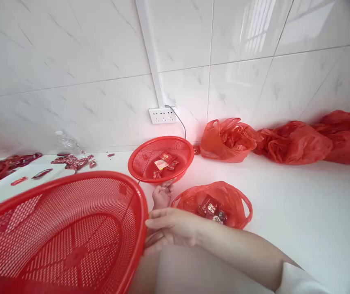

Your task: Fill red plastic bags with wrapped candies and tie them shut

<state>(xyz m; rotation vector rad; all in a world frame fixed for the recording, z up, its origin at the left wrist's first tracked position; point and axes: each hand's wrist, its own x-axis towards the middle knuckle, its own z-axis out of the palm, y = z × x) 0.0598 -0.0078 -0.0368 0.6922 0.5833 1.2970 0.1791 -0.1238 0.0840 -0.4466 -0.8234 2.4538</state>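
A big red plastic mesh basket [79,220], tilted with its inside toward me, fills the lower left. My right hand [170,228] is closed on its right rim, thumb on the near side. Behind it, partly hidden, my left hand [161,195] has its fingers curled at the front rim of a second red mesh basket [141,163]. That one holds a few small red packets [166,157] and a pale card-like piece [161,164]. Just right of my hands, an open red plastic bag [236,204] contains dark red wrapped packets [210,206].
Several red plastic bags [294,143] line the tiled wall on the right. A multi-socket outlet [162,115] with a cable is on the wall. On the left are a clear bottle [70,143], scattered red packets [76,161] and a white board [27,179] on the white table [309,204].
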